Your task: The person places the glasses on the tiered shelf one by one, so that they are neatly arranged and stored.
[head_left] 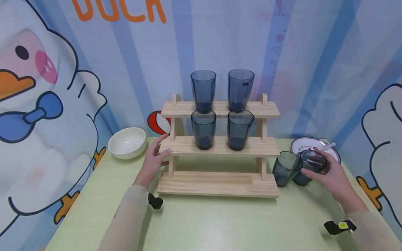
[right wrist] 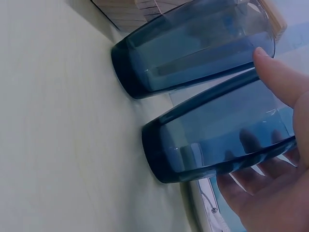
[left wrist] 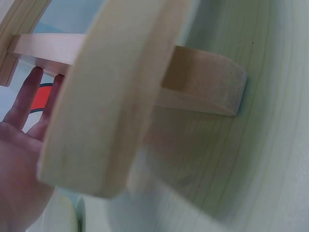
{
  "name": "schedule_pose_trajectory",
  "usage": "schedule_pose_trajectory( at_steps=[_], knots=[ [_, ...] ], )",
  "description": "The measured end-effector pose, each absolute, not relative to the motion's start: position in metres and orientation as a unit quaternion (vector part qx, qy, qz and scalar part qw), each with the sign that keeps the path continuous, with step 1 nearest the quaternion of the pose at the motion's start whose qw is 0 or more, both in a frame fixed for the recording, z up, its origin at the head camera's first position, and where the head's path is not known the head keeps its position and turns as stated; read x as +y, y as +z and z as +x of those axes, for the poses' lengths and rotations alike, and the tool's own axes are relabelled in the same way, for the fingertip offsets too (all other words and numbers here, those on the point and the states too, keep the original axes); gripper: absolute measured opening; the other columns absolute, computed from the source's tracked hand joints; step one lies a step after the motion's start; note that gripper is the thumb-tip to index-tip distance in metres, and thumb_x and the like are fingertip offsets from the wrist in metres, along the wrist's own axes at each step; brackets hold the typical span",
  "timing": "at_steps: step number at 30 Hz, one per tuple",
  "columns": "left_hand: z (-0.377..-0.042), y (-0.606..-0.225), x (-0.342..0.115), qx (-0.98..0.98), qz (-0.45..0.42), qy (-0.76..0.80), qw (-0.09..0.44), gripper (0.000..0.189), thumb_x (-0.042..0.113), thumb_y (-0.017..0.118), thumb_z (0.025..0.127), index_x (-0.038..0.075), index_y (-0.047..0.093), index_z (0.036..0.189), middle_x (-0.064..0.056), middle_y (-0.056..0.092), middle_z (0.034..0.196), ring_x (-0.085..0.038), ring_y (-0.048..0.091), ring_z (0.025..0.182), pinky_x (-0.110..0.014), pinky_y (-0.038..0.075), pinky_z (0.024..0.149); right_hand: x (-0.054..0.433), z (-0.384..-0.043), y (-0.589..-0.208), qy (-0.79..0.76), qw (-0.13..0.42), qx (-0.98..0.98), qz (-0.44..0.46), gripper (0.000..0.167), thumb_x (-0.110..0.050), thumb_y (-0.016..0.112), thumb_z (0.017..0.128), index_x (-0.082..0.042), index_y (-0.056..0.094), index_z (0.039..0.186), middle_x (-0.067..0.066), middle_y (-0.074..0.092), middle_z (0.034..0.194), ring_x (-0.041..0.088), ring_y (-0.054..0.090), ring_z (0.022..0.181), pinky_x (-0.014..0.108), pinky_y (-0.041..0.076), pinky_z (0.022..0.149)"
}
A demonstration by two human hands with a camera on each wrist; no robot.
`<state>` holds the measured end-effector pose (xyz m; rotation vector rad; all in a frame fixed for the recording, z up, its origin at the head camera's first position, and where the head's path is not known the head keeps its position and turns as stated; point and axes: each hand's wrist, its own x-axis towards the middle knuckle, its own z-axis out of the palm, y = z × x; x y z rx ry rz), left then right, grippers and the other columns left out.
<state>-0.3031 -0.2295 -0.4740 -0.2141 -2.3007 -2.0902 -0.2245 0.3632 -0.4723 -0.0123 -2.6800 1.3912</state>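
Note:
My right hand [head_left: 334, 174] holds a dark blue-grey drinking glass [right wrist: 217, 130] by its upper part, fingers round the far side. Its thumb [right wrist: 277, 75] reaches to the rim of a second matching glass [right wrist: 193, 48], which stands close beside the first at the right end of a wooden three-tier shelf [head_left: 220, 184]. At the shelf's left end, my left hand [head_left: 152, 162] touches the middle tier. The left wrist view shows its fingers [left wrist: 24, 99] extended behind a board. Two glasses stand on the top tier [head_left: 203, 89] and two on the middle tier [head_left: 203, 129].
A white bowl [head_left: 127, 143] sits at the back left of the table. Behind the held glass lies a dark-rimmed plate [head_left: 303, 143] with a white spoon [head_left: 328, 146] on it. A printed curtain [head_left: 135, 69] hangs just beyond the table.

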Motion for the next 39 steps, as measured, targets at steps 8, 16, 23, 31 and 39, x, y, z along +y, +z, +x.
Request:
schedule_pose_trajectory(
  at_steps=[8,16,23,31,39],
  knots=[
    [-0.302,-0.473,-0.229,-0.739,-0.068,-0.67,0.014,0.064,0.028,0.068,0.104,0.032,0.041,0.162,-0.008,0.041,0.165,-0.042,0.057,0.132,-0.062,0.057,0.095,0.36,-0.225,-0.478,0.471,0.064,-0.88,-0.01,0.102,-0.03,0.082,0.094,0.002,0.015,0.165,0.036,0.04,0.153,0.029,0.055,0.124,0.004,0.045,0.078],
    [-0.302,-0.474,-0.23,-0.739,-0.068,-0.67,0.013,0.065,0.029,0.068,0.104,0.031,0.04,0.162,-0.008,0.041,0.165,-0.042,0.056,0.132,-0.063,0.056,0.096,0.359,-0.224,-0.481,0.486,0.08,-0.87,-0.007,0.091,-0.027,0.082,0.095,0.004,0.027,0.161,0.031,0.045,0.15,-0.014,0.045,0.105,0.006,0.049,0.079],
    [-0.302,-0.476,-0.23,-0.74,-0.066,-0.669,0.011,0.066,0.027,0.067,0.105,0.027,0.037,0.164,-0.009,0.04,0.165,-0.043,0.056,0.133,-0.063,0.056,0.097,0.358,-0.222,-0.482,0.483,0.074,-0.872,-0.026,0.093,-0.029,0.081,0.095,0.002,0.025,0.162,0.03,0.043,0.153,0.006,0.053,0.12,0.005,0.047,0.081],
    [-0.302,-0.475,-0.229,-0.741,-0.065,-0.669,0.01,0.067,0.027,0.067,0.105,0.027,0.036,0.164,-0.009,0.038,0.167,-0.043,0.054,0.135,-0.063,0.056,0.097,0.359,-0.216,-0.483,0.489,0.073,-0.866,-0.072,0.098,-0.035,0.081,0.095,-0.01,0.022,0.168,0.03,0.037,0.159,0.018,0.05,0.128,0.005,0.048,0.081],
    [-0.302,-0.475,-0.23,-0.74,-0.068,-0.669,0.016,0.066,0.026,0.067,0.105,0.029,0.038,0.163,-0.012,0.045,0.161,-0.042,0.056,0.13,-0.063,0.056,0.097,0.367,-0.201,-0.48,0.499,0.105,-0.854,-0.103,0.087,-0.035,0.082,0.093,-0.026,0.034,0.165,0.013,0.043,0.157,0.007,0.047,0.13,0.003,0.046,0.081]
  ],
)
